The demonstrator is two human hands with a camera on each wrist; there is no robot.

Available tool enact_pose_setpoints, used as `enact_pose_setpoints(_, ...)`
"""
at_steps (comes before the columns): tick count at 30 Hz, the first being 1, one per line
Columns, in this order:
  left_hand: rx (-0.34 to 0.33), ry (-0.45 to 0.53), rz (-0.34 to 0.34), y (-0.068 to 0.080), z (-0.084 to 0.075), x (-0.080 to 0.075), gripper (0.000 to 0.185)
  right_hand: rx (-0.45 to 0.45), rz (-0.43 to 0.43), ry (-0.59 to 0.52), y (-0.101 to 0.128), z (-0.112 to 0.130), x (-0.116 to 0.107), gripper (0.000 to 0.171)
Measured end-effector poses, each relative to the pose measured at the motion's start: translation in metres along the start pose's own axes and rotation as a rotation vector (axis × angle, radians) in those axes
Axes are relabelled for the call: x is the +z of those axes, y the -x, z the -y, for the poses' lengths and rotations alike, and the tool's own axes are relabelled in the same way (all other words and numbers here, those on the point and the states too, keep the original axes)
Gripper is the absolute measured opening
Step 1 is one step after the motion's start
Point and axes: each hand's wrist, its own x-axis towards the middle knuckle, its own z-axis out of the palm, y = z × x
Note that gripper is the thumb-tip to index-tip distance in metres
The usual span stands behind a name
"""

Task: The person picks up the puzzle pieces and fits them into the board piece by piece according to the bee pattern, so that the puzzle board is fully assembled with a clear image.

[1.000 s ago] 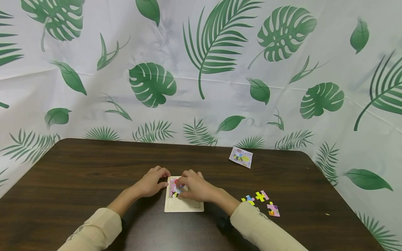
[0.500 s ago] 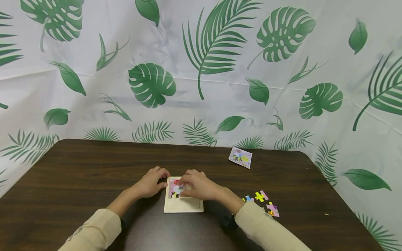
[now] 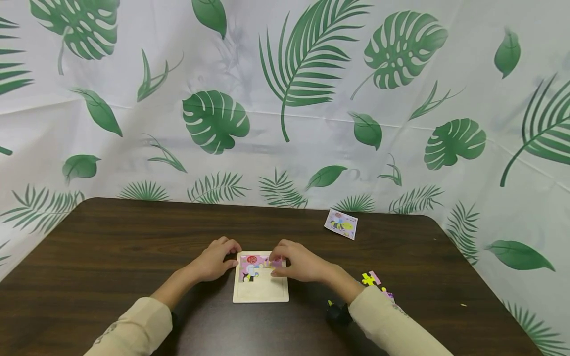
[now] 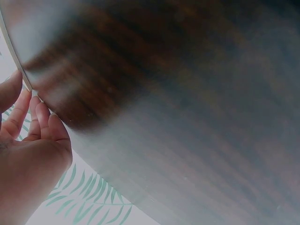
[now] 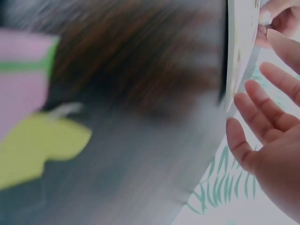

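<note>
A light wooden puzzle board (image 3: pixel 260 299) lies flat on the table. Joined jigsaw pieces (image 3: pixel 248 273) with pink ground, a red round spot and part of a bee fill its upper part; bare wood shows below. My left hand (image 3: pixel 216 260) holds the board at its upper left corner, thumb on the side edge. Over the board's right side hovers my right hand (image 3: pixel 299 262), fingers loosely bent and apart; no piece shows between them. In the right wrist view its fingers (image 5: pixel 253 112) are spread beside the board's edge.
Loose jigsaw pieces (image 3: pixel 368 278) lie right of the board, some partly hidden by the right sleeve (image 3: pixel 392 321). A bee picture card (image 3: pixel 342 225) lies near the table's far edge. Leaf-printed cloth (image 3: pixel 311 148) hangs behind. A tiny yellow scrap (image 3: pixel 463 304) lies far right.
My right hand has slid right from the middle of the board, uncovering the red spot and more of the upper pieces. The right forearm now covers more loose pieces. My left hand stays put.
</note>
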Motion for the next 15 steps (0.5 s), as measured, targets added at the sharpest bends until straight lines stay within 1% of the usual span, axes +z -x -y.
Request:
enact_pose_setpoints(2,-0.006,0.002,0.0,0.0,0.0,0.0,0.016,-0.004,0.001,-0.009,0.003,-0.004,-0.001,0.023)
enact_pose_setpoints(8,-0.008,0.001,-0.002,0.0,-0.001,0.0,0.016,0.03,0.015,-0.01,0.013,-0.016,-0.006,0.025)
enact_pose_setpoints(15,-0.021,0.003,-0.006,-0.001,0.0,0.001,0.016,0.045,0.008,0.002,0.032,-0.031,-0.02,0.023)
